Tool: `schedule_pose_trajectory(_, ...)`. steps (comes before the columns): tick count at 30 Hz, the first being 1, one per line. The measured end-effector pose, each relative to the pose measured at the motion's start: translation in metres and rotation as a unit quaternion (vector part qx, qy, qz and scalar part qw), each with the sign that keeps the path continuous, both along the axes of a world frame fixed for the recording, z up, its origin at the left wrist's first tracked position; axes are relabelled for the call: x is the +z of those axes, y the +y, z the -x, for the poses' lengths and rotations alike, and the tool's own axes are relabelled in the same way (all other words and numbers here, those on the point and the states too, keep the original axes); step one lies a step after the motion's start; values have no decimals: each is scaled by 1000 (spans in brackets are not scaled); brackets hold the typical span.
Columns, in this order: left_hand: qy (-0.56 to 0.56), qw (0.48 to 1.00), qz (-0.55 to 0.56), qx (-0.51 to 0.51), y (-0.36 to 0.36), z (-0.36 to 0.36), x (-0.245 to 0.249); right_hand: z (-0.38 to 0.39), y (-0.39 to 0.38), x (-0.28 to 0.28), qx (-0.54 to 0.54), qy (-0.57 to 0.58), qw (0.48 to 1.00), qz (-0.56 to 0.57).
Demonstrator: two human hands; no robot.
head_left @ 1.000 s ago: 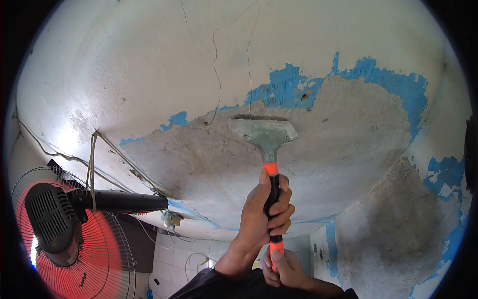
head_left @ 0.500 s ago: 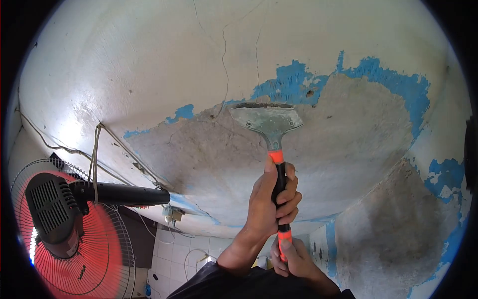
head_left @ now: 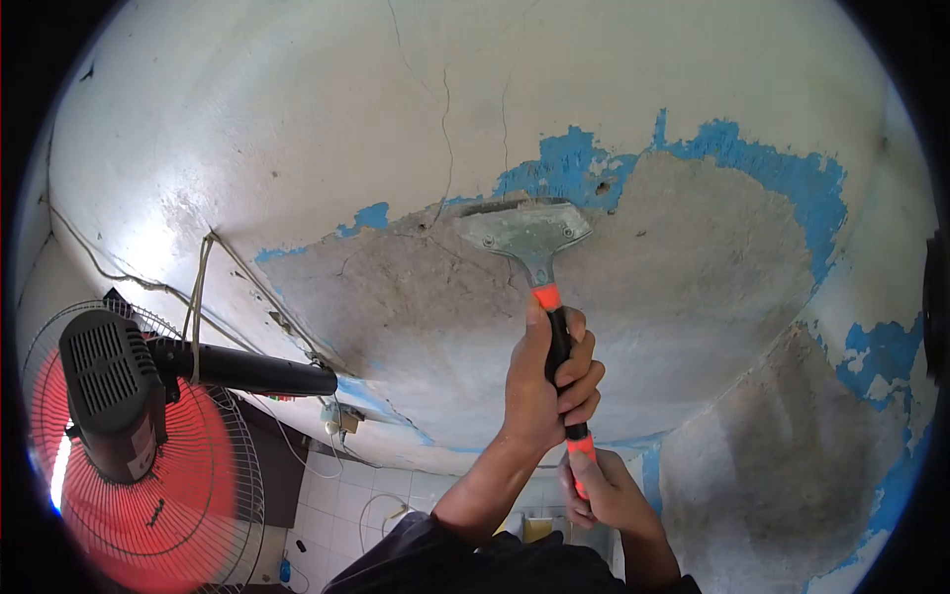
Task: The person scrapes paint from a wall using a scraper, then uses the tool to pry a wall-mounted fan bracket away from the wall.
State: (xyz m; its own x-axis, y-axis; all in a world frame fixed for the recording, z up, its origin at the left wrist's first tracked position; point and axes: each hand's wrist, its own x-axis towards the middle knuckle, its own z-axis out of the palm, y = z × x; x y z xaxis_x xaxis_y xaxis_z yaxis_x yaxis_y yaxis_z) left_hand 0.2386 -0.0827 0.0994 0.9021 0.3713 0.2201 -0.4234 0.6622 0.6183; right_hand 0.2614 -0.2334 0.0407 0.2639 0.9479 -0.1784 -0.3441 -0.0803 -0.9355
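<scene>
Far left, low: fan (head_left: 109,416), red blades blurred behind a wire guard, dark ribbed motor housing facing the camera.
Just right of the housing: black arm (head_left: 247,368), roughly level, ending near a small fitting and plug at the wall.
Above the arm: cables (head_left: 203,287), hanging in a loop and running along the joint between ceiling and wall.
Below, in the gap between fan and person: white wall tiles (head_left: 336,495), with a loose cord.
Overhead, left and centre: ceiling (head_left: 247,129), white-painted, with thin cracks (head_left: 445,119) running down toward the stripped area.
Centre: bare plaster (head_left: 396,297), grey and rough, edged with patches of blue paint (head_left: 564,168).
Centre, on the ceiling: scraper (head_left: 529,238), wide grey metal blade flat to the surface, leading edge set against the rim of white and blue paint; neck orange, handle black, butt orange, handle slanting down and slightly right.
Below the blade: left hand (head_left: 544,386), fingers wrapped fully shut round the black part of the handle, thumb laid up toward the orange neck.
Just below it: right hand (head_left: 604,490), fingers closed round the orange butt of the handle.
Bottom centre: dark sleeve (head_left: 475,564).
Right: further stripped grey patch on the wall (head_left: 782,445), blue remnants at its edges.
</scene>
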Motion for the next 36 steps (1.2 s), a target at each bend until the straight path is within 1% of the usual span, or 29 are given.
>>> schedule_pose_trajectory(3,-8,1000,17,-8,-5,-1,-7,8,-8,1,-24,22,999,0)
schedule_pose_trajectory(5,-7,1000,14,-10,-7,-2,-9,1,-3,-2,-19,16,1000,-2)
schedule_pose_trajectory(8,-20,1000,-2,16,-7,-8,-2,-3,-7,-1,-14,10,1000,-10)
schedule_pose_trajectory(12,-26,999,11,15,-15,-9,-10,-4,-15,-6,-14,5,1000,-21)
schedule_pose_trajectory(15,-48,999,9,16,-14,-12,-8,-11,-11,11,-14,8,1000,0)
schedule_pose_trajectory(17,-58,998,17,16,-14,-16,-3,-13,-14,4,-19,2,1000,-9)
schedule_pose_trajectory(20,-51,998,26,9,-18,-13,-14,-6,-21,-3,-23,0,1000,-7)
schedule_pose_trajectory(22,-67,997,17,21,-13,-18,-3,-13,-17,5,-18,-18,1000,-2)
schedule_pose_trajectory(24,-60,997,19,32,-14,-16,-4,-20,-10,19,-6,-30,999,18)
schedule_pose_trajectory(27,-57,998,15,35,-15,-19,-2,-21,-14,2,-23,-30,999,-14)
schedule_pose_trajectory(29,-49,998,14,23,-19,-16,-12,-13,-18,-6,-25,-20,999,-3)
schedule_pose_trajectory(30,-50,998,22,18,-19,-16,-10,-13,-17,-5,-27,-17,999,-1)
schedule_pose_trajectory(33,-28,998,-10,60,-16,-18,7,-24,-10,14,1,-49,999,-7)
schedule_pose_trajectory(34,-25,998,-10,55,-16,-18,6,-21,-11,10,-16,-55,998,-7)
schedule_pose_trajectory(36,-18,999,-7,49,-17,-16,-3,-17,-13,-1,-15,-23,1000,-2)
